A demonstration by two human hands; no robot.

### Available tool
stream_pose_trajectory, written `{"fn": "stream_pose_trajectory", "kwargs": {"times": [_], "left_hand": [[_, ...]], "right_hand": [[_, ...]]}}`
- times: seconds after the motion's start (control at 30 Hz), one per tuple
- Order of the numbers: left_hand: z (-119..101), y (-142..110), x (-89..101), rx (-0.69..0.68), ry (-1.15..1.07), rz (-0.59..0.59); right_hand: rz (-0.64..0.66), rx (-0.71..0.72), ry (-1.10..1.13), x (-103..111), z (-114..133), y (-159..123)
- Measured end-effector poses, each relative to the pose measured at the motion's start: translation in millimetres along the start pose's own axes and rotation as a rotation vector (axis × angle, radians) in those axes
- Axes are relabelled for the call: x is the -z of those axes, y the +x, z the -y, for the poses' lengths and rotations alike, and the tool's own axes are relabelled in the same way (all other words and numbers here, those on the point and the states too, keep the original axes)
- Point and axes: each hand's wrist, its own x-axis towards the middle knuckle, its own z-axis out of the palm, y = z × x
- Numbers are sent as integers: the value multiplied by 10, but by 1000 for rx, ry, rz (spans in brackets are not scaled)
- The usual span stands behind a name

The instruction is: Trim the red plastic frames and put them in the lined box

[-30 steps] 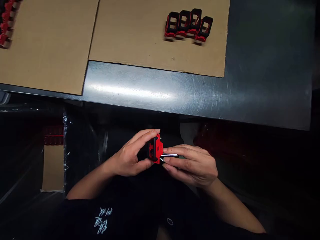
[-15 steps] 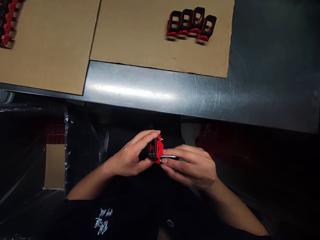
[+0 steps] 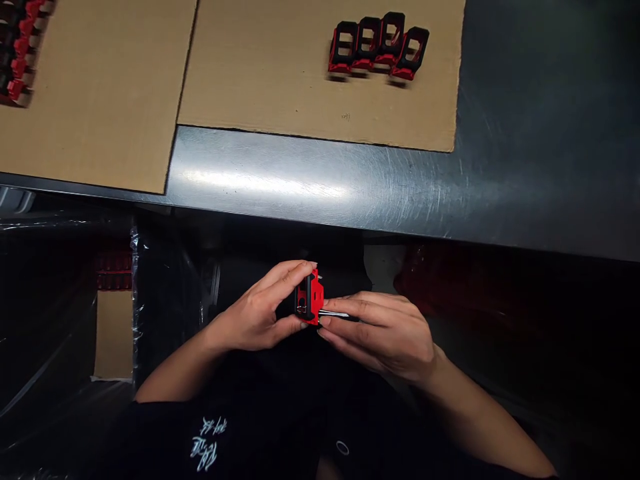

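Note:
My left hand [image 3: 253, 310] grips a red and black plastic housing [image 3: 310, 298] between its thumb and fingers, held up over my lap, below the table edge. My right hand [image 3: 380, 333] pinches a thin metal pin [image 3: 334, 313] from the right. The pin's inner end meets the housing's right side, and my fingertips hide most of its length. Whether it enters the housing I cannot tell.
A row of several black-and-red housings [image 3: 379, 47] stands on a cardboard sheet [image 3: 320, 80] on the steel table [image 3: 300, 180]. More red parts [image 3: 20, 53] lie on a second sheet [image 3: 90, 100] at far left. Black plastic wrapping [image 3: 165, 313] lies below left.
The hands and housing stay nearly in place, with the housing turned slightly. The whole view has shifted a little as my head moved.

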Motion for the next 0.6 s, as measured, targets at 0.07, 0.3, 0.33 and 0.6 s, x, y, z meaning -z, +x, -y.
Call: {"fn": "stream_pose_trajectory", "kwargs": {"times": [0.07,0.3,0.33,0.6], "left_hand": [[8,-6,17,-11,31,15],[5,-17,72,-19,83,14],[3,-17,79,-17,86,15],[0,10,69,-2,100,-39]], "right_hand": [[25,5,19,6,-10,10],[72,34,32,3,-17,57],[74,36,23,-2,-12,65],[48,57,-88,-70,42,70]]}}
